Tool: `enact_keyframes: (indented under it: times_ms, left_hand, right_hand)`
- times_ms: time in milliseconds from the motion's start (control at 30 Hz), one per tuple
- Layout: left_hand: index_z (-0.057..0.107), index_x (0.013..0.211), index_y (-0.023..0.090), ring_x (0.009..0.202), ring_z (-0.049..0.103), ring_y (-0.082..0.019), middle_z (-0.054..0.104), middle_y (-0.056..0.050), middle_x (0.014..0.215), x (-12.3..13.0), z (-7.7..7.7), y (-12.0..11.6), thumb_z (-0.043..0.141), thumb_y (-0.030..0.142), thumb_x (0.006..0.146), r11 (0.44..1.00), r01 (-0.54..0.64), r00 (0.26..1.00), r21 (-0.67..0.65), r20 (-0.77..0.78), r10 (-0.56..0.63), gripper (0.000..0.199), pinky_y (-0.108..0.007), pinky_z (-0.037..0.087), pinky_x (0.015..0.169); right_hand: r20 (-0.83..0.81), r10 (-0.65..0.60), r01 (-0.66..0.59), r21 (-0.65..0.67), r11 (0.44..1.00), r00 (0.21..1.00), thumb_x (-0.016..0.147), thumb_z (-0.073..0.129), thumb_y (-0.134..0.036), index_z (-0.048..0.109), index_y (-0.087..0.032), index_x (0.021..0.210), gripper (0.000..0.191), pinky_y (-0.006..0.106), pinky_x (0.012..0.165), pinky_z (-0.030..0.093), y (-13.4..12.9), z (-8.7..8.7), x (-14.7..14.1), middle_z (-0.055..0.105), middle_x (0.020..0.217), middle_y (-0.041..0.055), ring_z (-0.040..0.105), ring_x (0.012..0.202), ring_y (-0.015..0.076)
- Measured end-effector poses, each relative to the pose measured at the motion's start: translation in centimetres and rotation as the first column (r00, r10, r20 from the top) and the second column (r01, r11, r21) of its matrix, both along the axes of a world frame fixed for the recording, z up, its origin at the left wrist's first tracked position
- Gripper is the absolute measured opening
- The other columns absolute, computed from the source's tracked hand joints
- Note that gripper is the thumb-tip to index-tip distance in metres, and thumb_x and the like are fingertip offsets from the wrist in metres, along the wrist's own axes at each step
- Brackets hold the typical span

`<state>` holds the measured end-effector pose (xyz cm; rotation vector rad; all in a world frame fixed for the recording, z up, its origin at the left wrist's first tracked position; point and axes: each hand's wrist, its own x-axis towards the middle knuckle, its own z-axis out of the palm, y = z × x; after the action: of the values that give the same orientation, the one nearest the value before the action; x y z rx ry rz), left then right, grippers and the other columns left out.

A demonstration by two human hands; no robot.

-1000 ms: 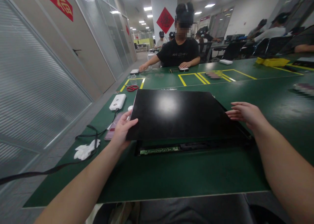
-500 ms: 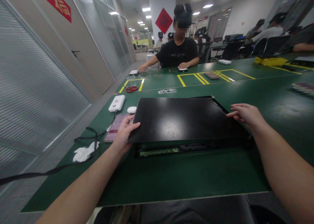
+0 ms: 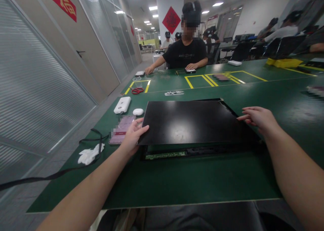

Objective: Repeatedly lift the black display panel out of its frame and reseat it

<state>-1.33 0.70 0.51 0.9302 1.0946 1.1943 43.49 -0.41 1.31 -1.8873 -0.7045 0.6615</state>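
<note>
A flat black display panel [image 3: 189,123] lies tilted over a shallow black frame [image 3: 215,150], its left side raised. My left hand [image 3: 134,133] is closed on the panel's left edge, thumb on top and fingers beneath. Below the panel's near edge, a strip of green circuit board [image 3: 165,155] shows inside the frame. At the right edge is my right hand [image 3: 258,119], fingers loosely bent and apart, fingertips at the border of panel and frame. Whether they press on the panel or the frame, I cannot tell. Most of the frame's inside is hidden under the panel.
To the left are a phone [image 3: 124,128], a white earbud case [image 3: 138,112], a white power bank [image 3: 122,105], crumpled tissue [image 3: 90,154] and a black strap [image 3: 60,173]. Red-handled scissors [image 3: 137,90] and thin white strips [image 3: 174,93] lie beyond. Across the table sits a person [image 3: 187,54].
The panel's left side has shifted slightly right over the frame along with my left hand. My right hand keeps its place at the right edge. The whole view has swung a little.
</note>
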Motion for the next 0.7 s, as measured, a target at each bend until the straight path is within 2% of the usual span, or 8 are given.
enact_keyframes:
  times_ms: [400,700]
  left_hand:
    - [0.056,0.111,0.019,0.087,0.078,-0.025,0.081,-0.006,0.096,0.46,-0.56,-0.06,0.087,0.015,0.065,0.999,0.046,0.999,0.002,-0.011,-0.046,0.055,-0.034,0.063,0.078]
    - [0.058,0.113,0.018,0.091,0.078,-0.026,0.080,-0.009,0.098,0.40,-0.75,-0.04,0.087,0.017,0.069,0.999,0.053,0.998,-0.003,-0.035,-0.053,0.053,-0.033,0.063,0.079]
  right_hand:
    - [0.033,-0.017,0.018,-0.020,1.000,0.999,0.078,0.060,-0.012,0.063,-0.015,0.089,0.012,0.018,0.039,0.030,-0.04,-0.16,0.16,0.066,0.056,0.0067,0.045,0.039,0.0082]
    - [0.091,0.011,-0.011,-0.003,1.000,0.996,0.072,0.059,-0.012,0.065,-0.016,0.088,0.017,0.019,0.042,0.036,0.14,-1.03,0.80,0.067,0.058,0.0066,0.049,0.041,0.0092]
